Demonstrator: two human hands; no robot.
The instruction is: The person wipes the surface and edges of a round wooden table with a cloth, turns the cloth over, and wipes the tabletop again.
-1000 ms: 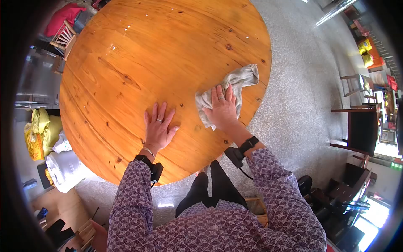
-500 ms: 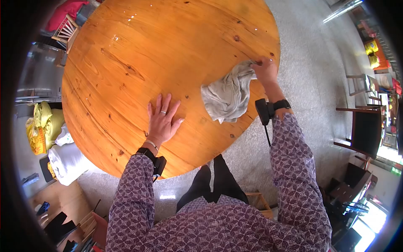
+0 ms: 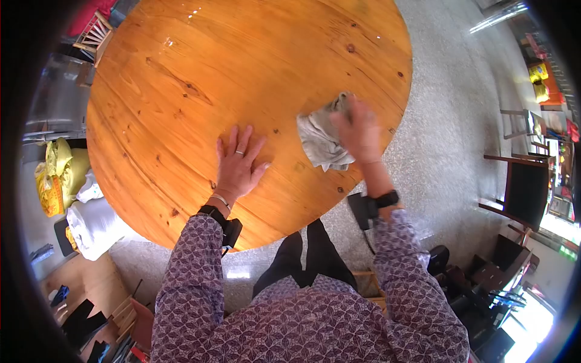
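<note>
My left hand (image 3: 238, 166) lies flat on the round wooden table (image 3: 181, 139), its fingers spread and a ring on one finger. Nothing is in it. To its right, a crumpled grey cloth (image 3: 322, 140) rests on the tabletop near the right edge. My right hand (image 3: 361, 133) is at the cloth's right side, its fingers curled onto the fabric. That hand is smeared by motion, and it hides part of the cloth.
Small white specks (image 3: 168, 42) dot the far part of the table. Yellow and white sacks (image 3: 94, 225) stand on the left. A wooden chair (image 3: 95, 36) is at the far left, and a dark chair (image 3: 525, 190) stands right across the grey floor.
My right hand has moved left and nearer to me, over the cloth. The cloth's stretched corner has folded in and it looks more bunched. My left hand stays flat on the table.
</note>
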